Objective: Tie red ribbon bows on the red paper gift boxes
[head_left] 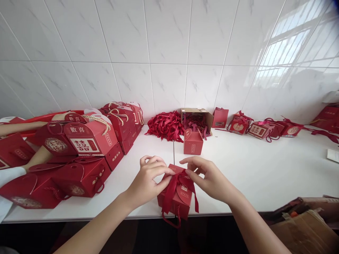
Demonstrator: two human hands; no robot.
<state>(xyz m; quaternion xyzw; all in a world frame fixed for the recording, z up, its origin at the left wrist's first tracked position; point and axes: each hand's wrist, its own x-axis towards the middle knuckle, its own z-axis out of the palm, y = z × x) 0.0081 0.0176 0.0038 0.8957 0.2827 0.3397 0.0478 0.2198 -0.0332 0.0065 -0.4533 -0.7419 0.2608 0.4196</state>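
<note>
Head view: the small red box (186,204) sits at the white table's (254,169) near edge, probably for easy reach; the left hand (148,180) pinches its ribbon (171,194), likely steadying the bow; the right hand (214,180), just apart, touches the other side, whether gripping I cannot tell; beyond stands a second box (193,146); farther, a ribbon pile (165,125) lies beside an open carton (194,110), seemingly for handy supply.

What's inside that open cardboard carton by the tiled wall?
Tangled dark red ribbons show in the carton. A small red box in front hides its lower left part, and whatever lies beneath the ribbons is covered.
</note>
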